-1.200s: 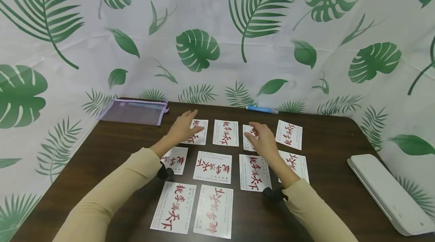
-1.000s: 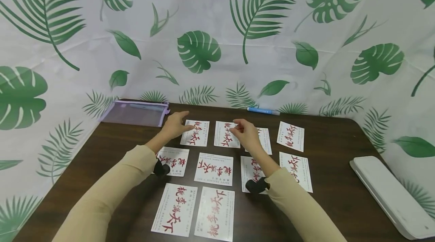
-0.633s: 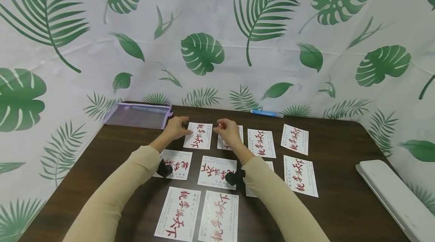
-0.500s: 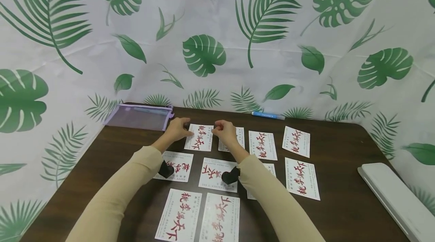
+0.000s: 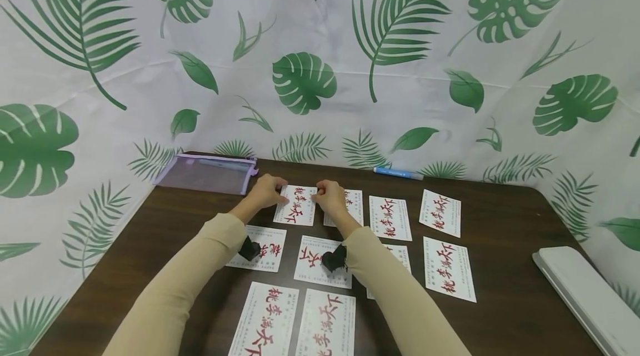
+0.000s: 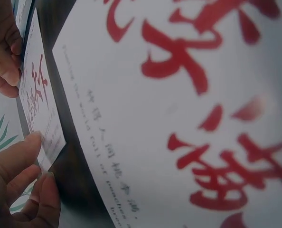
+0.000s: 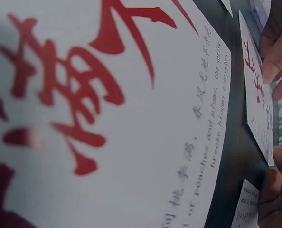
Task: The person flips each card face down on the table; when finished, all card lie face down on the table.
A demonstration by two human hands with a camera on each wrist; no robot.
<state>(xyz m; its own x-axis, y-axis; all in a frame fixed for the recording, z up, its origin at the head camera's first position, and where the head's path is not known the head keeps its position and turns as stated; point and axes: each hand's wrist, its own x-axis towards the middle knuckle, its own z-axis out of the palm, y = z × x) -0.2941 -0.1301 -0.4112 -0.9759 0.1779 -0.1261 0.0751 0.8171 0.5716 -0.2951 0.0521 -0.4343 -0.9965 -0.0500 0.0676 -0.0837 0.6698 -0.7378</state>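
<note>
At the far left corner of the tabletop [image 5: 505, 311], a lilac mesh zip pouch [image 5: 202, 177] is laid flat, presumably to be kept clear of the cards. To its right, the left edge of a red-calligraphy card [image 5: 296, 207] is pinched by the left hand [image 5: 265, 193], the thumb set on the printed face and the grip narrowed to the thin sheet. This card is situated near the far edge, left of its middle; whether it is raised cannot be told. Between it and the near edge, four nearer cards [image 5: 265, 320] are set out in pairs. The held card's right edge is pinched by the right hand [image 5: 330, 199] in a similarly narrow grip; by this hold at both sides, the sheet is probably kept level and its lettering uncovered. The neighbouring card [image 5: 355, 206] is partly hidden by the right hand. A blue marker [image 5: 397, 173] is placed along the far edge. Farther right, four outlying cards [image 5: 450, 269] are spaced apart, apparently so that none overlaps another. By the right edge, a long white case [image 5: 587, 295] is set aside.
</note>
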